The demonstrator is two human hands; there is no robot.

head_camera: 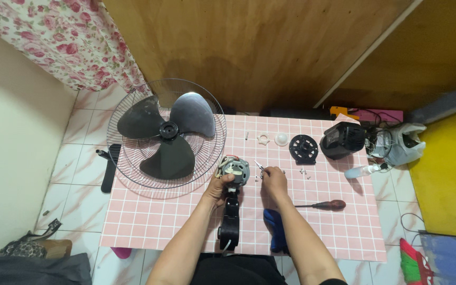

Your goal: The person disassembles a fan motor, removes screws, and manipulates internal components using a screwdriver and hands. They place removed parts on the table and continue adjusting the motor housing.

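Observation:
My left hand (218, 188) grips a grey fan motor (235, 171) on its black neck piece (230, 220), standing on a pink checked table (149, 214). My right hand (274, 179) is just right of the motor and pinches a small metal screw (259, 167) between its fingertips. A red-handled screwdriver (323, 204) lies to the right of that hand. A blue-handled tool (275, 230) lies under my right forearm.
A wire fan guard (127, 169) with a dark three-blade propeller (167, 132) lies at the table's left. Further back sit a white nut (263, 139), a white cap (281, 139), a black round disc (303, 148), a black motor cover (342, 139), loose screws (304, 171) and a plastic bag (401, 142).

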